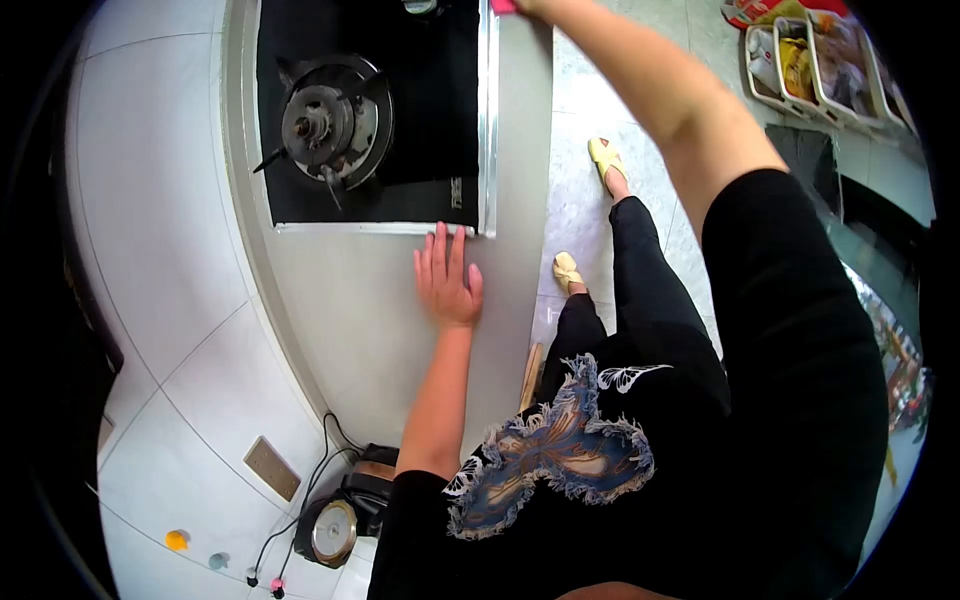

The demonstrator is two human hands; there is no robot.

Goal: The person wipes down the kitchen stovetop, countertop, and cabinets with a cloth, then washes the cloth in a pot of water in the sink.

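Note:
My left hand (449, 285) lies flat on the grey countertop (370, 290), fingers stretched out and holding nothing. Its fingertips touch the silver-edged front border of the black gas stove (430, 120). At the top edge of the view, my right hand (530, 5) is mostly cut off. A flat pink cloth-like piece (503, 6) shows at its fingers, by the counter's edge and the stove's silver trim (488, 120). The round burner (322, 122) has no pan on it.
A dark appliance with a round metal disc (333, 532) and black cords stands at the lower left, near a wall socket plate (272, 468). White tiles line the wall. White baskets of packages (800, 65) stand at the upper right.

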